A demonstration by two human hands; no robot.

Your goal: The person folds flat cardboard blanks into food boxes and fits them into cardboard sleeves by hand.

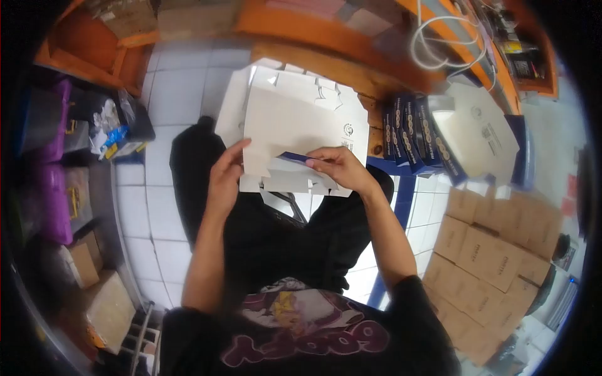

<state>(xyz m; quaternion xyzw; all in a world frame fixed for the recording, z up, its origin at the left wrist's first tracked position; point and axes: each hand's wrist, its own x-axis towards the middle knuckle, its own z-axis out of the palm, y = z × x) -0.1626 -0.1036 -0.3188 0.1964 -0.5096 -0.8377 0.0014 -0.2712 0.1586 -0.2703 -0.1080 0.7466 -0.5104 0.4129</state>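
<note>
An unfolded white cardboard box blank [301, 116] with slotted tabs and small printed marks lies over my lap. My right hand [338, 168] pinches a dark blue flap [292, 156] at its near side, thumb and forefinger on the flap's end. At the left edge of the blank is my left hand [227, 172], its forefinger stretched toward the card and its thumb apart. Whether the left fingertips press on the card is hard to make out.
Several folded dark blue boxes [407, 135] and a stack of white blanks [480, 128] stand to the right. Brown cartons [489, 257] cover the floor at lower right. Purple-edged bins [56, 200] line the left. A white cable [439, 44] hangs at upper right.
</note>
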